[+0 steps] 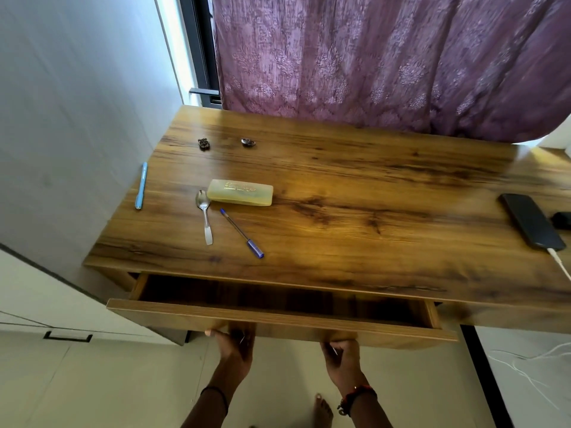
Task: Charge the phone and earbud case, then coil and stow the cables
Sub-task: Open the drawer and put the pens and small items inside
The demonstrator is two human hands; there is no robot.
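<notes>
Wooden drawer (278,319) looks heavy, so my left hand (234,350) and right hand (341,356) both grip under its front edge.

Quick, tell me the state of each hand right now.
Left hand: grips the lower edge of the drawer front.
Right hand: grips the same lower edge, further right.

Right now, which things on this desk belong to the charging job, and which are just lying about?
Job: phone, white cable plugged into it, small dark case beside it (likely the earbuds'), drawer, gripped by left hand and right hand.
Lying about: light blue pen, spoon, yellow box, blue ballpoint, dark trinket, metal trinket.
</notes>
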